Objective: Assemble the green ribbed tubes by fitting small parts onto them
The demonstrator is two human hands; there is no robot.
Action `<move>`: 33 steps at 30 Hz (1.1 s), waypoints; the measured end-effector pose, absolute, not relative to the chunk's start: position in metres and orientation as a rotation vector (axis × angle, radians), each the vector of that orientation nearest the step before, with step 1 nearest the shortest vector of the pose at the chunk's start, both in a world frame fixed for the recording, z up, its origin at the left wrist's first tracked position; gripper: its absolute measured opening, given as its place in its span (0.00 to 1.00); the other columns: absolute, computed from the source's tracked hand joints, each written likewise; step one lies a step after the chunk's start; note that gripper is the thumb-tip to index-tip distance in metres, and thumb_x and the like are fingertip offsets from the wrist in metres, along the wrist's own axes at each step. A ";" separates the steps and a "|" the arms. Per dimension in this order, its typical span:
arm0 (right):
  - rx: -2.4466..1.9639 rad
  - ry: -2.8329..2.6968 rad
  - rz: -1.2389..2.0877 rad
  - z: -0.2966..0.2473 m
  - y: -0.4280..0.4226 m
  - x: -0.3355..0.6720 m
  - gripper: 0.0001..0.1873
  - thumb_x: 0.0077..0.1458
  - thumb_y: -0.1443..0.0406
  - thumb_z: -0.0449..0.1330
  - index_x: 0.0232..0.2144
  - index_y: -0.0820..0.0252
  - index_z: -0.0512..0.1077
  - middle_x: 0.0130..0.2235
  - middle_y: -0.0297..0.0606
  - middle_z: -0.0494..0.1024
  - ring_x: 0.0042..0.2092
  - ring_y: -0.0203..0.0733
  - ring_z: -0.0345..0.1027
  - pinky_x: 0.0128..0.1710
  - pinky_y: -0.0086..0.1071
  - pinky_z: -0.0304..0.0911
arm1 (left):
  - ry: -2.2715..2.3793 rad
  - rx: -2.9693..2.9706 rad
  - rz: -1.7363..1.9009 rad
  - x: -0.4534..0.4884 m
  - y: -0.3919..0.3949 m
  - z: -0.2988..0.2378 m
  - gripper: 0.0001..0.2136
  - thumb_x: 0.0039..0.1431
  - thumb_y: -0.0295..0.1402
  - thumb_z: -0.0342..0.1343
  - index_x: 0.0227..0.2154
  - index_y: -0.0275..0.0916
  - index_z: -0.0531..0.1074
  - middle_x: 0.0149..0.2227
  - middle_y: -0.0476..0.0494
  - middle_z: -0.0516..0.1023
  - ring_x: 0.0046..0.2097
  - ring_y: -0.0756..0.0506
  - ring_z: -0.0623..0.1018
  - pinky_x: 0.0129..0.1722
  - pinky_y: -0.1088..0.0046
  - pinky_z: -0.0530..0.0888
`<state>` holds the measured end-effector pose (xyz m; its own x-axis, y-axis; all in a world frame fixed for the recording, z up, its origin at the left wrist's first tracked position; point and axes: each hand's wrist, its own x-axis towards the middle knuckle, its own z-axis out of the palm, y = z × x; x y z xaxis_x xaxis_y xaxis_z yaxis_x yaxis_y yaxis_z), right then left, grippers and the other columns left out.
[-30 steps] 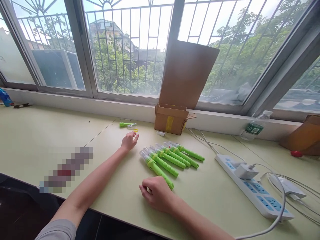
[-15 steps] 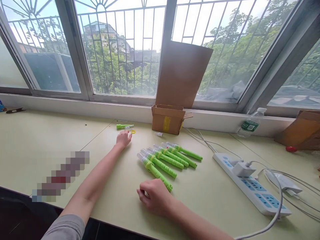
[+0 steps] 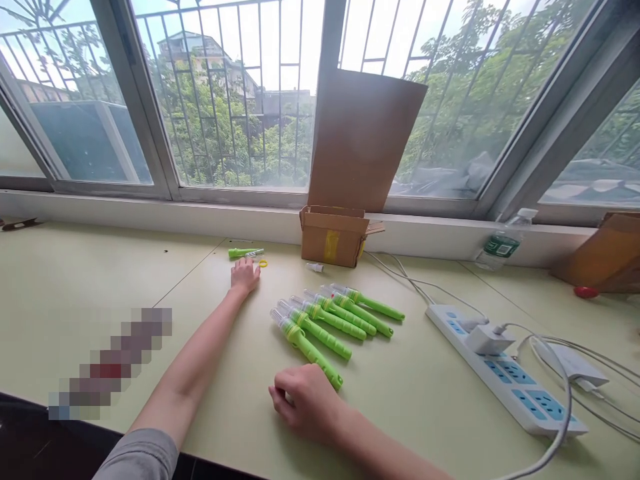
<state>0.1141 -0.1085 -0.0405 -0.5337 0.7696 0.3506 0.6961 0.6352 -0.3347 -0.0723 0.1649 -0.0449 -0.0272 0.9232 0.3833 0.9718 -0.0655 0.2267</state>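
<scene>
My left hand [image 3: 245, 275] reaches to the back of the table, fingers apart, beside a clear plastic piece [image 3: 255, 253] and a yellow ring [image 3: 263, 264]. A green plastic handle [image 3: 237, 253] lies just beyond the fingertips. Whether they touch any of these parts is hard to see. My right hand [image 3: 306, 403] rests on the table near the front, curled into a loose fist with nothing visible in it. Just beyond it lie several green sticks [image 3: 320, 360] with clear tube tops, side by side in a slanted row.
A small white-and-clear part [image 3: 315, 267] lies in front of a cardboard box [image 3: 325, 243] by the window. To the right are a white power strip [image 3: 505, 373] with plugs and cables, a plastic bottle [image 3: 503, 245], a red object [image 3: 585, 292] and brown cardboard [image 3: 595, 260].
My left hand has moved slightly forward, closer to the clear piece and green handle. My right hand stays in its loose fist. The view has shifted a little.
</scene>
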 end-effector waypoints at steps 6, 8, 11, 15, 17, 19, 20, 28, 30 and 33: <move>-1.159 -2.384 0.207 -0.044 -0.110 0.115 0.15 0.54 0.66 0.53 0.18 0.60 0.55 0.19 0.29 0.67 0.21 0.32 0.42 0.24 0.32 0.37 | -2.109 -2.035 -0.688 -0.076 0.172 -0.047 0.19 0.62 0.40 0.45 0.51 0.35 0.66 0.50 0.31 0.69 0.53 0.35 0.68 0.49 0.59 0.67; -1.159 -2.385 0.208 -0.045 -0.109 0.115 0.15 0.54 0.66 0.53 0.19 0.60 0.55 0.20 0.29 0.68 0.21 0.32 0.44 0.24 0.32 0.37 | -2.117 -2.018 -0.691 -0.077 0.172 -0.048 0.20 0.62 0.40 0.46 0.52 0.35 0.65 0.51 0.30 0.68 0.54 0.34 0.68 0.50 0.59 0.67; -1.171 -2.394 0.201 -0.045 -0.109 0.114 0.15 0.54 0.65 0.54 0.19 0.60 0.55 0.20 0.30 0.69 0.21 0.31 0.47 0.24 0.32 0.38 | -2.122 -2.008 -0.695 -0.078 0.172 -0.049 0.21 0.61 0.40 0.46 0.54 0.35 0.63 0.52 0.30 0.67 0.55 0.34 0.67 0.50 0.59 0.66; -1.182 -2.417 0.179 -0.046 -0.108 0.114 0.14 0.54 0.65 0.54 0.19 0.60 0.56 0.21 0.30 0.70 0.21 0.30 0.50 0.24 0.33 0.38 | -2.138 -1.990 -0.700 -0.079 0.175 -0.049 0.22 0.60 0.39 0.47 0.55 0.34 0.60 0.53 0.29 0.66 0.55 0.33 0.66 0.51 0.58 0.65; -1.175 -2.428 0.163 -0.046 -0.108 0.115 0.14 0.54 0.65 0.55 0.19 0.60 0.57 0.21 0.30 0.71 0.21 0.30 0.52 0.24 0.33 0.37 | -2.141 -1.989 -0.700 -0.079 0.176 -0.048 0.23 0.59 0.38 0.47 0.56 0.34 0.60 0.54 0.29 0.66 0.56 0.33 0.66 0.52 0.57 0.64; -1.167 -2.434 0.142 -0.047 -0.108 0.115 0.14 0.53 0.66 0.56 0.19 0.60 0.57 0.21 0.30 0.71 0.21 0.30 0.54 0.23 0.32 0.37 | -2.133 -1.999 -0.695 -0.080 0.176 -0.048 0.24 0.59 0.38 0.48 0.56 0.34 0.59 0.55 0.29 0.65 0.56 0.33 0.65 0.53 0.57 0.63; -1.165 -2.433 0.129 -0.048 -0.108 0.114 0.14 0.53 0.66 0.56 0.19 0.60 0.58 0.21 0.30 0.71 0.21 0.30 0.55 0.23 0.32 0.37 | -2.128 -2.005 -0.692 -0.080 0.177 -0.048 0.24 0.59 0.38 0.48 0.57 0.34 0.58 0.55 0.29 0.65 0.57 0.33 0.65 0.54 0.56 0.63; -1.113 -2.418 0.050 -0.052 -0.105 0.111 0.12 0.46 0.67 0.58 0.17 0.60 0.60 0.18 0.29 0.71 0.18 0.29 0.52 0.21 0.31 0.36 | -2.104 -2.035 -0.657 -0.081 0.187 -0.048 0.28 0.58 0.44 0.49 0.58 0.35 0.56 0.59 0.28 0.61 0.62 0.33 0.59 0.58 0.51 0.57; -1.092 -2.399 0.034 -0.056 -0.104 0.111 0.11 0.44 0.67 0.59 0.17 0.60 0.60 0.18 0.29 0.71 0.18 0.29 0.50 0.20 0.31 0.35 | -2.089 -2.041 -0.650 -0.081 0.193 -0.049 0.30 0.58 0.47 0.49 0.59 0.36 0.56 0.60 0.28 0.60 0.63 0.33 0.57 0.59 0.50 0.55; -1.065 -2.351 -0.002 -0.064 -0.101 0.111 0.11 0.42 0.67 0.59 0.16 0.60 0.60 0.16 0.28 0.69 0.17 0.29 0.48 0.19 0.31 0.33 | -2.060 -2.057 -0.668 -0.081 0.201 -0.051 0.32 0.57 0.49 0.48 0.60 0.36 0.55 0.61 0.28 0.58 0.65 0.33 0.54 0.62 0.48 0.51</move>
